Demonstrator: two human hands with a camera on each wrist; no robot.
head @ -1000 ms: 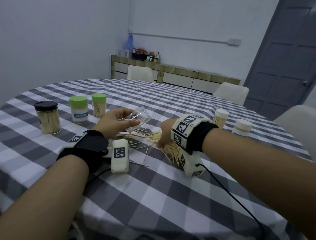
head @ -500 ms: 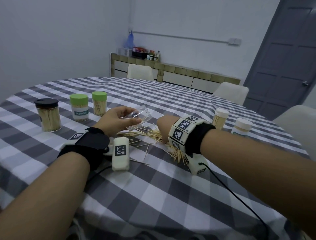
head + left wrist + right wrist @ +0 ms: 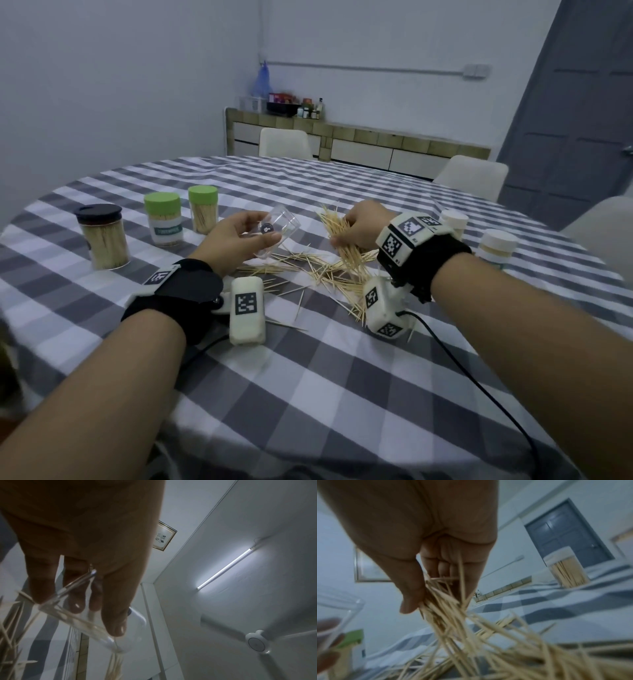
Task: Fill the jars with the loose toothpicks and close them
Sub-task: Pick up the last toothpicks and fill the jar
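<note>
While my forearms reach over the checked tablecloth (image 3: 308,394), the big stuff sits far off: grey door (image 3: 582,120) far right, low sideboard (image 3: 359,140) against the far wall, white chairs (image 3: 284,142) tucked behind the table. Ceiling fan (image 3: 257,644) and tube light (image 3: 224,568) show in the left wrist view. On the left of the table stand three filled, capped jars: black-lid jar (image 3: 102,236), green-lid labelled jar (image 3: 162,219), second green-lid jar (image 3: 203,214) just beside it. On the far right, two white-lid jars (image 3: 496,246), partly hidden behind my right wrist band. None of these sits between my hands.

Loose toothpicks (image 3: 308,270) lie scattered on the cloth between and just near of my hands, some under the right wrist camera.

My left hand (image 3: 236,236) grips the clear empty jar (image 3: 275,231), fingers and thumb curled round its wall, jar tilted with the mouth toward the right hand and lifted off the cloth. My right hand (image 3: 363,226) is closed in a fist round a bundle of toothpicks (image 3: 337,228), ends fanning out above and below the fist; lower ends hang over the scattered pile. Bundle is just right of the jar mouth, apart from it.
</note>
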